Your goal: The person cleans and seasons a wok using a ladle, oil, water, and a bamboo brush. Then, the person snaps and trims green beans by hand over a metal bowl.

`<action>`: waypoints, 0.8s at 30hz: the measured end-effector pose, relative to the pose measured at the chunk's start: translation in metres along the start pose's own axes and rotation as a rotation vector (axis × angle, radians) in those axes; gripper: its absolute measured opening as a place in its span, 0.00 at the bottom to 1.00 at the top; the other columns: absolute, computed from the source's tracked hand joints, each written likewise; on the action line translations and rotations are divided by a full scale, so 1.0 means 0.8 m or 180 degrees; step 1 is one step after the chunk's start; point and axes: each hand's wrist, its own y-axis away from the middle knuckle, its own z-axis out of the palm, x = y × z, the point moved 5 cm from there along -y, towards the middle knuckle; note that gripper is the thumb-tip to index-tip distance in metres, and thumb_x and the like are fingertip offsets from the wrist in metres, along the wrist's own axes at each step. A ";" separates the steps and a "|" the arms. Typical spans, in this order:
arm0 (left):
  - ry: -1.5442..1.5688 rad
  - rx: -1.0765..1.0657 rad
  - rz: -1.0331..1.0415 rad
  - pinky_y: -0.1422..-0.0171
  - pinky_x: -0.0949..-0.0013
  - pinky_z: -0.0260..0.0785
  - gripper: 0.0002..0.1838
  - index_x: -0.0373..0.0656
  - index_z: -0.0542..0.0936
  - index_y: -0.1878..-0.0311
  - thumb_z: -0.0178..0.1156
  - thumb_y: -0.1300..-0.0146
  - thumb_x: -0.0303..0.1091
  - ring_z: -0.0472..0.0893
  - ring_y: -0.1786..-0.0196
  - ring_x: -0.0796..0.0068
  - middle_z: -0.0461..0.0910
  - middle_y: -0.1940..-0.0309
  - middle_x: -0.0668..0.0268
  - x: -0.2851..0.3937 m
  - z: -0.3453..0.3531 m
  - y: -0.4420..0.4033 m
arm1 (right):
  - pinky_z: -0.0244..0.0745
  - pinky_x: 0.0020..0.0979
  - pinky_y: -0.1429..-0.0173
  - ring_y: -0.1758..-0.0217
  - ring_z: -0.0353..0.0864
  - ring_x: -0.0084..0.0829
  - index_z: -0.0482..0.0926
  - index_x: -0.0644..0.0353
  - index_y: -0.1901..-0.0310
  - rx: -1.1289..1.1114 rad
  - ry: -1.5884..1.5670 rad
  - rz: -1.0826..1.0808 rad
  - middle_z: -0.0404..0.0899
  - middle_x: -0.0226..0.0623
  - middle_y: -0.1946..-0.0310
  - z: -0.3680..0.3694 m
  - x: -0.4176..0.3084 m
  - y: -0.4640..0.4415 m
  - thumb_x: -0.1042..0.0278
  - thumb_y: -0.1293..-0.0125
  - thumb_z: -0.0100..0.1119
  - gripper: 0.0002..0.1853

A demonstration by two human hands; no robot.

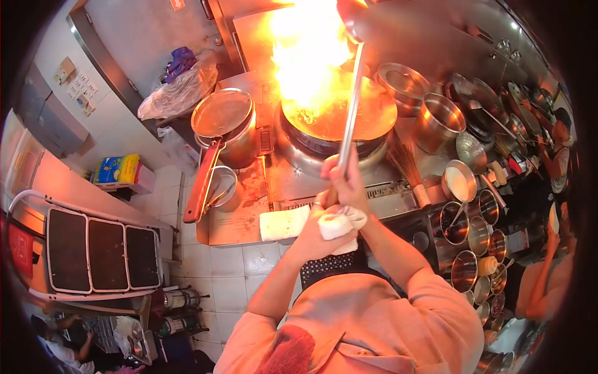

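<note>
the cooking looks midway to me: flames point(306, 59) leap from one wok point(374, 117) behind the front edge of the stove point(240, 219), with dishing-up seemingly not yet done. the right hand point(344, 177) grips one ladle point(354, 103); the left hand's point(309, 238) fingers close on one bunched cloth point(337, 227). one folded towel point(283, 223) lies along that edge.

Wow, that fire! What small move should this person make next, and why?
Probably ease the long-handled silver metal ladle slightly rightward with the right hand gripping it, since tall yellow-white flames rise from the round metal wok close beside the ladle's raised head.
</note>
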 end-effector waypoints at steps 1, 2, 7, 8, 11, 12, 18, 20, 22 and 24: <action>-0.0343 0.0285 0.0090 0.43 0.63 0.66 0.23 0.42 0.79 0.48 0.71 0.49 0.34 0.74 0.48 0.67 0.76 0.55 0.62 0.013 -0.018 0.011 | 0.72 0.23 0.58 0.62 0.72 0.20 0.44 0.52 0.25 -0.0108 -0.0214 0.0126 0.72 0.32 0.60 0.004 0.002 0.004 0.69 0.27 0.50 0.35; -0.0685 0.0572 0.0172 0.36 0.58 0.62 0.19 0.42 0.82 0.53 0.70 0.50 0.35 0.73 0.44 0.60 0.78 0.55 0.59 0.024 -0.037 0.025 | 0.72 0.25 0.53 0.58 0.73 0.22 0.49 0.53 0.25 -0.0208 -0.0424 0.0259 0.73 0.33 0.58 0.007 0.005 0.008 0.67 0.28 0.51 0.33; -0.0206 0.0779 -0.0875 0.40 0.64 0.65 0.17 0.41 0.82 0.59 0.71 0.54 0.31 0.73 0.48 0.66 0.75 0.53 0.61 -0.014 -0.102 0.158 | 0.76 0.34 0.50 0.62 0.81 0.32 0.76 0.60 0.42 -0.2151 0.2269 0.1411 0.82 0.43 0.61 -0.109 0.073 0.022 0.58 0.35 0.62 0.23; -0.0603 0.0718 -0.0728 0.39 0.64 0.65 0.19 0.41 0.81 0.56 0.71 0.54 0.30 0.74 0.48 0.68 0.76 0.53 0.62 -0.002 -0.111 0.182 | 0.77 0.37 0.49 0.54 0.83 0.40 0.75 0.62 0.43 -0.1397 0.2843 0.1857 0.82 0.47 0.58 -0.185 0.105 0.028 0.60 0.39 0.64 0.24; -0.0127 0.1047 -0.1058 0.43 0.66 0.67 0.19 0.40 0.80 0.54 0.69 0.52 0.28 0.76 0.52 0.71 0.77 0.56 0.64 -0.006 -0.089 0.259 | 0.75 0.47 0.48 0.51 0.80 0.51 0.77 0.69 0.51 -0.0379 0.5227 0.1707 0.79 0.57 0.55 -0.383 0.138 0.058 0.66 0.46 0.64 0.22; 0.0724 0.1393 -0.1430 0.48 0.69 0.70 0.18 0.39 0.80 0.54 0.68 0.50 0.26 0.78 0.56 0.73 0.78 0.60 0.64 -0.018 -0.080 0.282 | 0.74 0.45 0.44 0.47 0.78 0.51 0.75 0.69 0.50 -0.0444 0.5337 0.2143 0.79 0.56 0.54 -0.419 0.143 0.073 0.65 0.52 0.69 0.28; 0.1672 0.1739 -0.2028 0.53 0.72 0.72 0.23 0.37 0.75 0.48 0.68 0.48 0.28 0.78 0.58 0.77 0.79 0.60 0.67 -0.080 -0.015 0.347 | 0.75 0.43 0.43 0.46 0.79 0.49 0.73 0.67 0.46 -0.0583 0.4935 0.2817 0.79 0.55 0.51 -0.497 0.177 0.138 0.64 0.59 0.71 0.35; 0.2361 0.1801 -0.2383 0.58 0.71 0.73 0.23 0.36 0.74 0.48 0.67 0.46 0.33 0.79 0.61 0.76 0.79 0.60 0.67 -0.120 -0.004 0.367 | 0.77 0.44 0.46 0.47 0.79 0.47 0.73 0.66 0.45 -0.0313 0.4869 0.2757 0.79 0.52 0.51 -0.500 0.182 0.131 0.65 0.59 0.70 0.35; 0.2347 0.1801 -0.2394 0.62 0.69 0.74 0.24 0.36 0.74 0.47 0.67 0.46 0.36 0.80 0.64 0.75 0.80 0.61 0.66 -0.154 -0.003 0.379 | 0.80 0.43 0.57 0.55 0.81 0.44 0.72 0.67 0.45 0.0352 0.3495 0.3330 0.81 0.44 0.58 -0.495 0.165 0.135 0.65 0.58 0.69 0.34; 0.2766 0.2392 -0.2576 0.62 0.68 0.75 0.25 0.37 0.74 0.47 0.67 0.47 0.37 0.80 0.64 0.73 0.79 0.62 0.64 -0.180 -0.001 0.387 | 0.76 0.38 0.70 0.66 0.81 0.38 0.74 0.64 0.52 0.0726 0.2840 0.3298 0.79 0.38 0.67 -0.463 0.113 0.127 0.65 0.54 0.66 0.25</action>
